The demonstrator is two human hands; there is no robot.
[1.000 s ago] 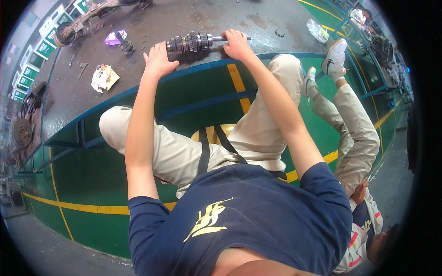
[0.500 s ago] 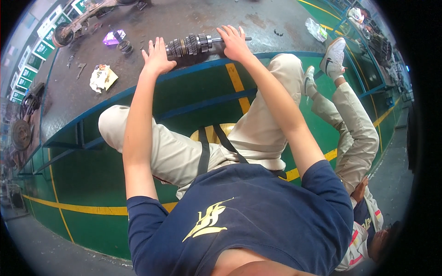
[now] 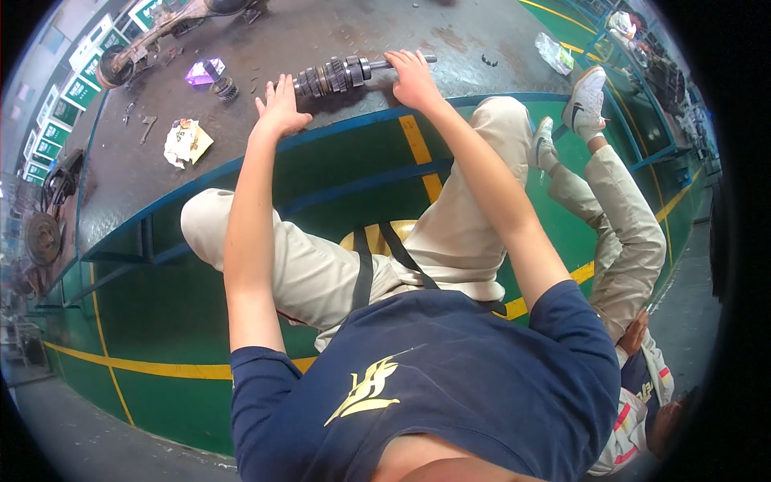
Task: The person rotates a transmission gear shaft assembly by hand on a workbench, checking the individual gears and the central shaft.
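Geared shaft [image 3: 333, 77] lies on surface [image 3: 474, 84], near front edge. Your left hand [image 3: 281, 111] is spread wide at its gear end; right hand [image 3: 414, 80] over thin end, grip unclear. Steady both ends evenly.

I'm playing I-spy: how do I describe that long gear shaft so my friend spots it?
Find the dark table with a blue edge. Near that edge, a gear shaft runs from the person's left hand to past the right hand. Unlike the short gear piece by the purple box, it's long, with several toothed rings and a thin rod.
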